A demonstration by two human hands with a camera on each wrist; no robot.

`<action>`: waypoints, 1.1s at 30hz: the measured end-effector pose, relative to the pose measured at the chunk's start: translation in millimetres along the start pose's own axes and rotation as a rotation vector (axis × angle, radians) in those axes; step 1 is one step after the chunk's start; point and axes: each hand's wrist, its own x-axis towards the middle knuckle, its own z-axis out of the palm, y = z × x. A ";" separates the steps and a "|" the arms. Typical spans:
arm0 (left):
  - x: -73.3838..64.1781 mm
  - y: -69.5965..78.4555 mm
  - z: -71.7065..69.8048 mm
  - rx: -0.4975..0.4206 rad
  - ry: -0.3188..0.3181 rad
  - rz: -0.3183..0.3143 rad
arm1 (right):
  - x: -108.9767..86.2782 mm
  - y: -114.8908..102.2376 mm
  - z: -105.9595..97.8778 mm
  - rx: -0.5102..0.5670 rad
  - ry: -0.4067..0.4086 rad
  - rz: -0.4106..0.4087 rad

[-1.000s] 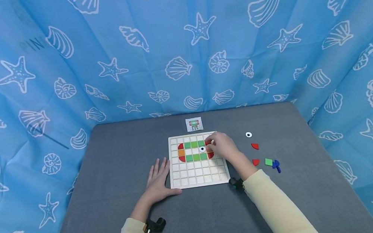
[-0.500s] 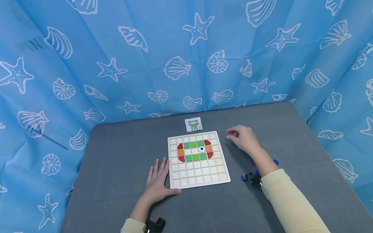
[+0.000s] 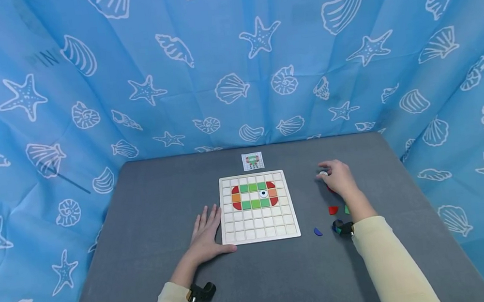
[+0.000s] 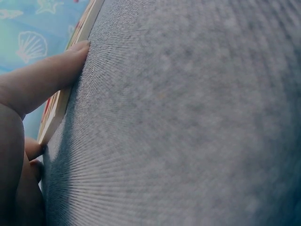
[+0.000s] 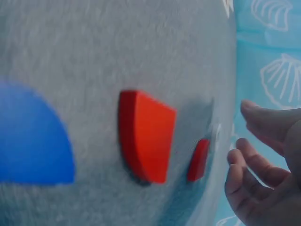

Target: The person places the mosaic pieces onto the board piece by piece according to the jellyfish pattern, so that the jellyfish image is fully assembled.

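Observation:
Spread beside the lower left corner of the wooden grid board, my left hand touches its edges. The left wrist view shows my thumb against the board's side. On the board lies a ring of red, orange and green pieces, with a white eye disc inside it. Right of the board, my right hand is over the table at a second white eye disc, partly covered by the fingers. Thumb and fingers stand apart in the right wrist view, nothing seen between them.
A small printed pattern card lies behind the board. Near my right wrist are a red quarter-round piece, a green square and a blue half-round piece. Another red piece sits under my hand. A blue curtain hangs behind.
My right hand has left the board's right side and moved right to the loose eye disc. An orange square shows where its fingers were. My left hand has stayed put.

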 end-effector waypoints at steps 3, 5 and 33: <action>0.0 -0.2 0.0 0.005 -0.011 -0.010 | 0.1 5.4 -1.8 0.008 -0.052 0.040; 0.6 -0.9 0.1 0.004 -0.012 -0.007 | 0.9 9.0 -1.1 0.011 -0.076 0.054; -0.1 -0.7 0.4 0.008 -0.004 -0.005 | -8.1 -14.8 -1.5 0.013 0.063 0.009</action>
